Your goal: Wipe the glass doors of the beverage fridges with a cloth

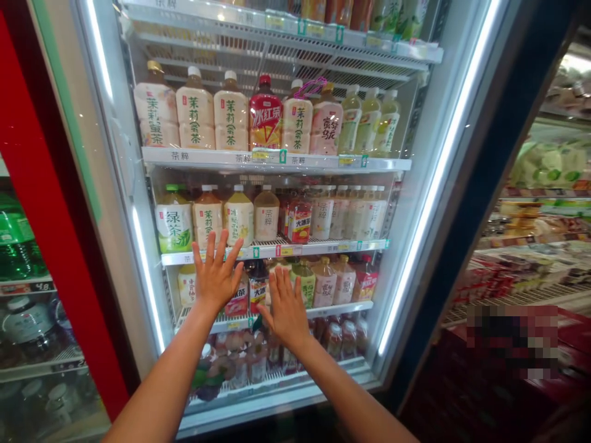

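Observation:
Both of my arms reach forward toward a lit drinks cooler, whose middle shelf edge (314, 248) crosses the view. My left hand (216, 274) is open, fingers spread, in front of a cream-labelled tea bottle (207, 214) and the shelf below it. Lower and to the right, my right hand (287, 307) is also open, its palm turned to the cooler and its thumb apart. Beside its fingertips stands a green-labelled bottle (305, 284). Neither hand holds anything. Faint reflections suggest a glass pane; whether my palms touch it, I cannot tell.
Several tea bottles, with one red-labelled bottle (265, 117) among them, line the upper shelf (388, 163). A red cooler frame (50, 203) borders the left. On the right, past a dark frame (462, 234), are shelves of packaged goods (549, 163).

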`<action>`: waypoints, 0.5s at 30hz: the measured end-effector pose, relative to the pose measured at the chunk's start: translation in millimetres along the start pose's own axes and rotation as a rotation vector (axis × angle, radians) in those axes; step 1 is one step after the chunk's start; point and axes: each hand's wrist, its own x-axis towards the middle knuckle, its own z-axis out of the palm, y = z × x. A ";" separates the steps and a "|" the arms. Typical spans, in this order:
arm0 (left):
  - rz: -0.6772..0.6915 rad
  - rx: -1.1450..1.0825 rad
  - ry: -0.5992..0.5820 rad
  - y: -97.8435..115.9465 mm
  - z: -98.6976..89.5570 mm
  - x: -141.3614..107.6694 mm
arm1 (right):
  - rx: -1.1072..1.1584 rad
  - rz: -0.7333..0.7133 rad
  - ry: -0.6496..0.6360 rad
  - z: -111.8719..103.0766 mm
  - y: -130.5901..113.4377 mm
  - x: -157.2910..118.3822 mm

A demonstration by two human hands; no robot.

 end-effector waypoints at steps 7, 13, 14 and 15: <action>-0.022 0.061 -0.004 6.3 -3.6 -4.1 | 0.019 0.025 0.072 -17.7 5.7 46.7; -0.006 0.120 0.004 7.6 -27.7 33.0 | 0.100 -0.107 0.181 -18.4 42.0 87.0; -0.001 0.141 0.023 3.9 -33.3 46.7 | 0.115 -0.097 0.200 -31.9 47.8 119.9; -0.004 0.156 0.037 -1.0 -39.2 61.8 | 0.119 -0.086 0.213 -47.0 51.2 153.3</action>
